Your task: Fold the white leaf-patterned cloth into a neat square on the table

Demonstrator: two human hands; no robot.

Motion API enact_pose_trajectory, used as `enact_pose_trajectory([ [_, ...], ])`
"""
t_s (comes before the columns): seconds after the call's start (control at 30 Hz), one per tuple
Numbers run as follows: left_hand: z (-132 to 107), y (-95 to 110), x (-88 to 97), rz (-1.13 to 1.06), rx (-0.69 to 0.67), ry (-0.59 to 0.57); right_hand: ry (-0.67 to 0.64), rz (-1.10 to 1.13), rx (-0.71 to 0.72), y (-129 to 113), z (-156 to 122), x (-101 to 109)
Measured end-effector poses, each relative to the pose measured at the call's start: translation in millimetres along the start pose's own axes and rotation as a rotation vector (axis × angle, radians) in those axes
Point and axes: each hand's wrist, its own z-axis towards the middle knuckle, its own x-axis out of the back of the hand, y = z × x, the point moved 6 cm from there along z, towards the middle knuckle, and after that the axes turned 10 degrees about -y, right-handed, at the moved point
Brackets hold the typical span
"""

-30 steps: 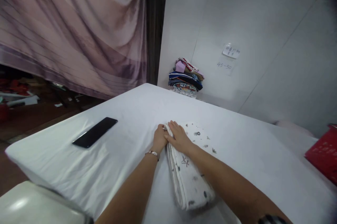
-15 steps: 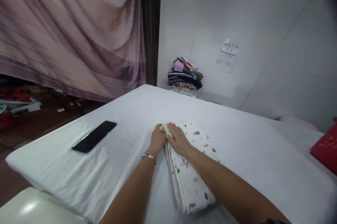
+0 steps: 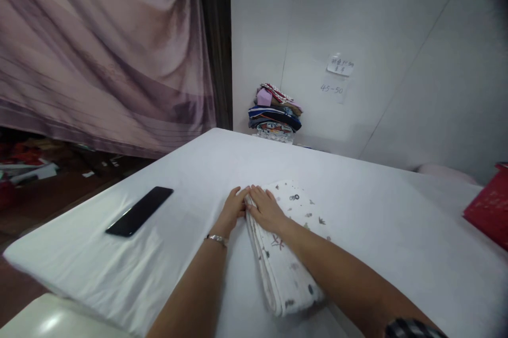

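Observation:
A white folded cloth (image 3: 291,277) printed with small dark and brown figures lies on the white-covered table, its stacked layers showing along the left edge. Across its far left corner rests my right hand (image 3: 266,210), fingers stretched out flat on top. My left hand (image 3: 233,208), with a bracelet at the wrist, is at that same corner from the left side. Its fingers are partly spread and the tips touch the cloth's edge; some fingers are hidden behind the others. Part of the printed fabric extends beyond my right forearm.
A black phone-like slab (image 3: 139,211) lies on the table (image 3: 190,169) to the left. Folded clothes (image 3: 274,116) are stacked by the wall. A red container (image 3: 490,208) stands at the right edge. A pale seat (image 3: 59,319) is at lower left, a pink curtain (image 3: 119,52) behind.
My left hand has loosened from the cloth's corner and spread its fingers beside the edge. The right hand stays on top. The view has shifted slightly.

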Motion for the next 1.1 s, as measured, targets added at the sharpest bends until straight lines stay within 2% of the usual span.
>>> enact_pose_trajectory([
  [0.13, 2.0, -2.3, -1.8, -0.019, -0.004, -0.107, -0.036, 0.318, -0.044, 13.7, 4.6, 6.0],
  [0.23, 7.0, -6.9, -1.1, -0.017, 0.004, -0.126, 0.026, 0.452, -0.101, 27.7, -0.3, 29.2],
  [0.33, 10.6, -9.8, 1.6, 0.015, -0.001, -0.078, 0.086, 0.203, -0.194, 48.7, -12.6, 56.4],
  [0.4, 11.8, -10.9, 2.9, 0.048, -0.012, -0.046, 0.063, -0.022, -0.231, 66.6, -21.3, 66.0],
  [0.47, 12.1, -11.2, 3.7, 0.093, -0.03, -0.022, -0.006, -0.142, -0.315, 90.7, -29.6, 66.1],
  [0.53, 11.8, -10.9, 3.9, 0.14, -0.049, -0.004, -0.067, -0.14, -0.405, 113.4, -36.3, 61.1],
  [0.6, 11.3, -10.6, 3.7, 0.171, -0.059, 0.01, -0.084, -0.114, -0.438, 126.1, -39.0, 56.5],
  [0.87, 10.2, -9.4, 2.8, 0.191, -0.083, 0.032, -0.077, 0.026, -0.423, 131.5, -42.7, 62.3],
  [1.1, 11.3, -10.1, 3.2, 0.215, -0.092, 0.032, -0.092, -0.076, -0.425, 126.9, -64.9, 58.4],
])
